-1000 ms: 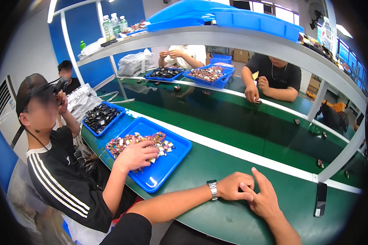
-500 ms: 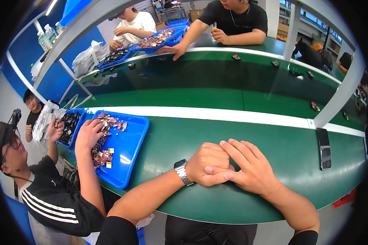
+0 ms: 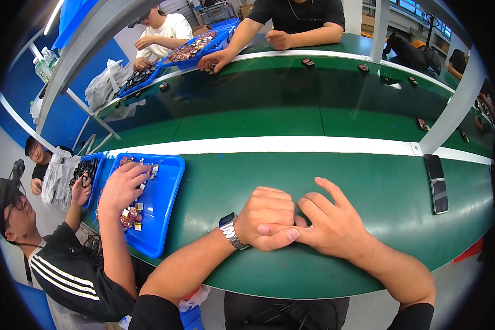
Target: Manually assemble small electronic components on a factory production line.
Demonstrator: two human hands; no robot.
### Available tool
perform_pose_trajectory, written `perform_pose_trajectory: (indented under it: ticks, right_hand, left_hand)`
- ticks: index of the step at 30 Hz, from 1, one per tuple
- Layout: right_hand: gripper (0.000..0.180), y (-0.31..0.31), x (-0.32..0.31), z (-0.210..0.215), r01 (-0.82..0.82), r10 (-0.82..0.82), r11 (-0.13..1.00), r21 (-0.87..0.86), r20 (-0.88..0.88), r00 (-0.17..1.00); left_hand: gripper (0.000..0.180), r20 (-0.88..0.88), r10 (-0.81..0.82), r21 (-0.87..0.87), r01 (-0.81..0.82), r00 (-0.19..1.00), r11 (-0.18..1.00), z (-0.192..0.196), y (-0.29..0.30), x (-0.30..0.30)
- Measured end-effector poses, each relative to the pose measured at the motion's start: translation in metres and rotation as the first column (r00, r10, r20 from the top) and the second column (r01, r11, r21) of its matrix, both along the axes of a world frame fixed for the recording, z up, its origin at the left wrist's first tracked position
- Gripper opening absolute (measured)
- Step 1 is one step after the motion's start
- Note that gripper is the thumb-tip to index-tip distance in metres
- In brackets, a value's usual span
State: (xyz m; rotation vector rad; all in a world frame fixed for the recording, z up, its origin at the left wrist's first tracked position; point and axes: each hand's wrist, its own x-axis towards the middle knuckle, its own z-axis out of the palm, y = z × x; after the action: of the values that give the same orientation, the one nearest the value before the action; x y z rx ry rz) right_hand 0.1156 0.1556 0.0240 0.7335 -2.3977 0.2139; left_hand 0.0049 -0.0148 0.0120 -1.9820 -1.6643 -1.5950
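My left hand (image 3: 270,215), with a metal-band watch (image 3: 234,231) on its wrist, is held closed over the green table (image 3: 220,187). Its fingers curl under, so I cannot see whether anything is inside them. My right hand (image 3: 335,220) meets it at the thumbs, which lie across each other. The other fingers of the right hand are spread and half bent, apart from the left hand, and no object shows in them.
A blue tray (image 3: 173,192) of small reddish parts stands at left, where a co-worker's hand (image 3: 124,187) reaches in. A smartphone (image 3: 438,187) lies at right. Beyond the white rail (image 3: 258,144), a green conveyor (image 3: 247,118) carries scattered small parts. Metal posts (image 3: 454,113) rise beside it.
My right fingers have lifted off the back of my left hand and spread; the thumbs still touch. The co-worker opposite has lowered a hand to a small part by the conveyor's far edge.
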Motion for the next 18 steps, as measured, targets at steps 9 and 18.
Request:
perform_pose_trajectory:
  ticks: [9,18]
  right_hand:
    - [0.015,0.0,-0.0017,-0.005,-0.027,0.027,1.0,0.0,-0.031,0.999]
    - [0.012,0.0014,-0.0033,-0.0094,-0.076,0.076,0.997,0.004,-0.081,0.994]
  left_hand:
    - [0.029,-0.03,0.0,0.005,0.0,1.0,1.0,0.0006,-0.0006,-0.0028]
    - [0.039,-0.034,0.026,0.023,-0.025,0.999,0.999,-0.0033,0.0009,-0.0032]
